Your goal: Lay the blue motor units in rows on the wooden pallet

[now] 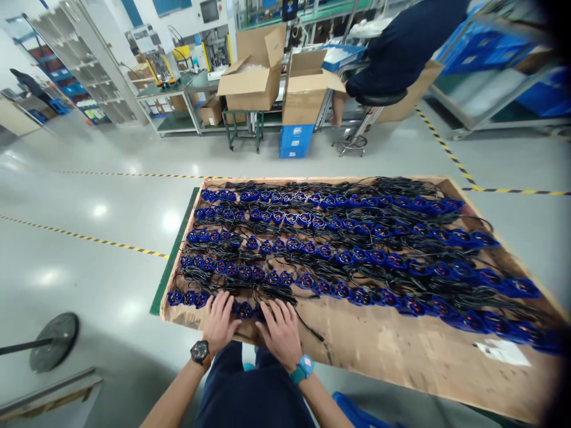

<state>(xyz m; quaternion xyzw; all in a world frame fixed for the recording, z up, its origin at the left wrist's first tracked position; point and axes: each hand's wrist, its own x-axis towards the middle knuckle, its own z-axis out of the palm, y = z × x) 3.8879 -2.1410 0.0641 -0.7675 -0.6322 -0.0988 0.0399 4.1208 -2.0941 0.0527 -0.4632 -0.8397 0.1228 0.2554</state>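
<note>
Head view: a front row of blue units [189,298] lies along the near edge of the tray [392,351], at its left end.

Position: one unit [245,310] shows uncovered between the left hand [220,324] and the right hand [282,333]. Its housing looks roughly round, so I make out no clear long axis; the row itself runs crosswise in front of the person. I judge the left hand slightly nearer, its thumb just beside the near edge of that housing.

Hand state: the hands stand apart from each other. Each partly covers the row on its own side of the uncovered unit. Whether either one grips a housing or merely rests on it, I cannot tell.

Pose: both palms face down, fingers pointing forward and lightly bent. The forearms reach over the tray's edge and converge slightly. A watch [200,352] is on the left wrist, a band [303,368] on the right.

Clearance: bundled cables [274,291] lie behind the row; a loose cable [312,331] lies right of the right hand.
</note>
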